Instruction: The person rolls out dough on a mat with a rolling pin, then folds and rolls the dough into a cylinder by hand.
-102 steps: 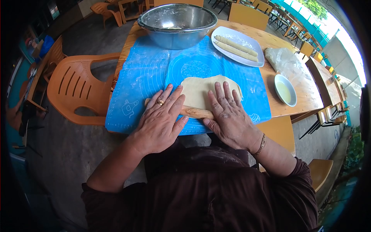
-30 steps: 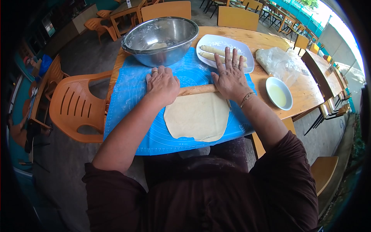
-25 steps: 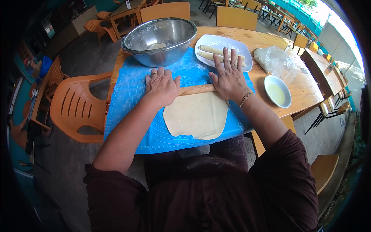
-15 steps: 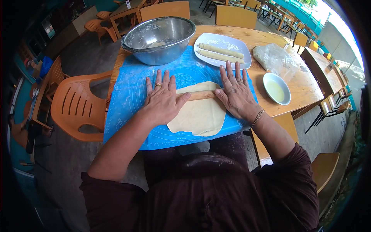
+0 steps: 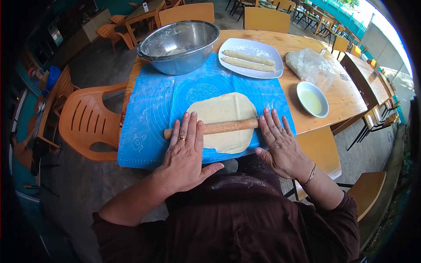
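Note:
A thin, flat sheet of dough (image 5: 219, 107) lies on the blue silicone mat (image 5: 149, 105). Across its lower half rests a wooden rolling pin (image 5: 228, 126), roughly level from left to right. My left hand (image 5: 187, 151) lies flat on the pin's left end, fingers stretched forward and thumb out to the side. On the pin's right end are the fingers of my right hand (image 5: 280, 147), flat and slightly spread, hiding that tip. Neither hand is wrapped round the pin.
Behind the mat stands a floury steel bowl (image 5: 180, 50). A white plate (image 5: 251, 74) holds two dough strips (image 5: 249, 64). To the right are a plastic bag (image 5: 310, 65) and a small bowl of pale liquid (image 5: 312, 101). An orange chair (image 5: 90, 120) stands left of the table.
Both hands have drawn back toward my body, rolling the pin from the dough's upper part to its lower half. More of the pin now shows between my hands.

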Demonstrator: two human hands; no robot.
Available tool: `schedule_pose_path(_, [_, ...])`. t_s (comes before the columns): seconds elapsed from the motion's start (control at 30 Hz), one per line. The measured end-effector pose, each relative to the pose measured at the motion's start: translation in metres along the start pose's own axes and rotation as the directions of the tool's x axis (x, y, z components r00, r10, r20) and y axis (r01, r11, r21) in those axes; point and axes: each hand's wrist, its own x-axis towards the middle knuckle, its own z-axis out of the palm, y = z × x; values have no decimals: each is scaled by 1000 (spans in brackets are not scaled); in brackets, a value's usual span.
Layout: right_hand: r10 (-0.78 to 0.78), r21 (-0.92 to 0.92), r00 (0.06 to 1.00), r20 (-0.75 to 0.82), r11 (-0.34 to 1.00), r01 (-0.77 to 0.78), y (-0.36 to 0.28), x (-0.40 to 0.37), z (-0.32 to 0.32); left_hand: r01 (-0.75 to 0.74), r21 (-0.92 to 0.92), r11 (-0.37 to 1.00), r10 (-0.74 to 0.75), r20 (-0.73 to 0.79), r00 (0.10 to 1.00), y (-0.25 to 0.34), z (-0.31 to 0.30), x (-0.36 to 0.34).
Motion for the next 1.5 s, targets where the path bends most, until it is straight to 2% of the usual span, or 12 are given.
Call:
schedule_pose_path(0.17, [-2, -73, 995, -99, 997, -6, 17, 44, 12, 104, 21, 994, -105, 23, 994, -15, 0, 38])
schedule_pose_path(0.23, [5, -91, 990, -144, 996, -19, 23, 69, 15, 277, 49, 960, -281, 127, 951, -23, -5, 61])
schedule_pose_path(0.43, [91, -212, 962, -258, 966, -149, 36, 138, 28, 461, -17, 887, -452, 173, 875, -56, -2, 103])
schedule_pose_path(0.57, [138, -224, 969, -204, 957, -184, 37, 158, 24, 514, 25, 858, -510, 175, 842, -66, 2, 115])
schedule_pose_path(0.7, [109, -191, 976, -188, 971, -145, 32, 141, 22, 443, 2, 896, -439, 148, 886, -57, -2, 101])
schedule_pose_path(0.77, [88, -137, 993, -76, 986, -98, 24, 115, 13, 394, -20, 919, -388, 139, 911, -43, -6, 82])
schedule_pose_path(0.87, [13, -140, 999, -33, 990, -17, 12, 67, -5, 206, 48, 977, -211, 118, 970, -19, -4, 44])
schedule_pose_path(0.93, [-12, -134, 1000, 5, 991, 13, 6, 44, -10, 37, -32, 999, -37, 25, 999, -7, -3, 23])
schedule_pose_path(1.1, [-49, -162, 999, -17, 986, 45, 6, 38, -3, 5, -19, 1000, -5, 17, 1000, -3, 0, 19])
schedule_pose_path(1.23, [-15, -118, 994, -112, 993, 2, 9, 89, 7, 178, 36, 983, -180, 63, 982, -27, -6, 62])
schedule_pose_path(1.4, [89, -95, 989, -116, 990, -101, 19, 154, 26, 481, -22, 876, -473, 154, 868, -68, -1, 105])
schedule_pose_path(1.5, [91, -75, 989, -120, 992, -101, 18, 154, 28, 478, -12, 878, -472, 140, 870, -67, 0, 106])
